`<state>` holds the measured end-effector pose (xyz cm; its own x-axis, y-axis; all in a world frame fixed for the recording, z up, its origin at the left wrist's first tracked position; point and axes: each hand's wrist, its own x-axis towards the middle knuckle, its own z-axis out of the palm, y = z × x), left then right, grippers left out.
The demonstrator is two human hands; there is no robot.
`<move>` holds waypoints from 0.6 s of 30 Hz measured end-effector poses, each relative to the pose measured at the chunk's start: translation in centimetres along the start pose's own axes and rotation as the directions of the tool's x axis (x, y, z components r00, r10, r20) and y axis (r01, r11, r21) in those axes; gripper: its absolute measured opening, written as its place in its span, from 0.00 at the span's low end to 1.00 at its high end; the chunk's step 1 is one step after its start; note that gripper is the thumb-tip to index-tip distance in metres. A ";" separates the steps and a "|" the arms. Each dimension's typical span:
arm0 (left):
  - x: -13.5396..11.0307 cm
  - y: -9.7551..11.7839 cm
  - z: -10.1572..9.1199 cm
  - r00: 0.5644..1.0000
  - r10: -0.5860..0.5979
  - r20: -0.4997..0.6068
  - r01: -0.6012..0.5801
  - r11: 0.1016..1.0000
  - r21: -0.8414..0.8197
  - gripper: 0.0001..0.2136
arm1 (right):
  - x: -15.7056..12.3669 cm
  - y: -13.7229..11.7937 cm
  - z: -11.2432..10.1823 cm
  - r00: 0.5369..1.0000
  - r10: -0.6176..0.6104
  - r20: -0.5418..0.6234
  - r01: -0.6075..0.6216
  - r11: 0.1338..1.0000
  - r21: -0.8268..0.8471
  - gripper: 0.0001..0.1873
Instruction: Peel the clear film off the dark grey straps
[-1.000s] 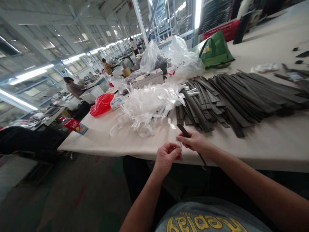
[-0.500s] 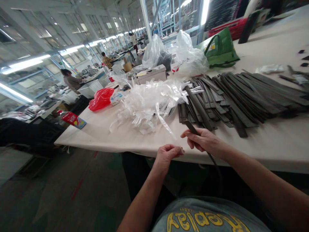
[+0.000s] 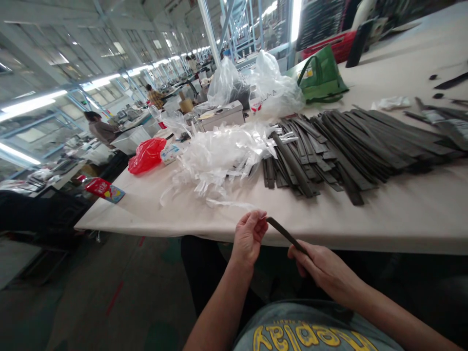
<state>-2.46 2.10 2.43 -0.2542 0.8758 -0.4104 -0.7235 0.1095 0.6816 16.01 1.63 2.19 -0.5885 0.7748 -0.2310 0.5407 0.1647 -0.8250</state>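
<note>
My right hand (image 3: 321, 265) is closed round a thin dark strip (image 3: 283, 232) just below the table's front edge. The strip's free end points up and left to my left hand (image 3: 248, 236). My left hand pinches a clear plastic sleeve (image 3: 234, 204) at that end; the sleeve trails back onto the table. Behind them a heap of clear plastic sleeves (image 3: 223, 153) lies left of a wide pile of the same dark strips (image 3: 351, 146).
The white table (image 3: 402, 214) carries a red bag (image 3: 146, 155), a white box (image 3: 223, 117), clear bags (image 3: 270, 90) and a green tote (image 3: 320, 75). Other people work at benches far left. Dark floor lies below left.
My right hand pulled the dark strip down and back from above the table edge to below it. The clear sleeve now lies flatter between my left hand and the heap.
</note>
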 end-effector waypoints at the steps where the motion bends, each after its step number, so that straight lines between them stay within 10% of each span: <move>1: -0.1 0.0 0.2 1.000 0.007 0.003 -0.007 1.000 0.003 0.16 | 0.2 -0.3 -0.1 1.000 -0.007 -0.004 0.007 1.000 -0.022 0.21; 18: -0.6 -1.6 -0.3 0.997 0.046 0.069 -0.050 0.996 0.071 0.13 | 1.9 -0.4 0.6 0.994 -0.036 0.103 0.023 0.992 0.127 0.19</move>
<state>-1.35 1.31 1.44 -0.2420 0.9102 -0.3362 -0.6626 0.0981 0.7426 14.36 2.66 1.81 -0.6666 0.7011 -0.2531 0.4465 0.1037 -0.8888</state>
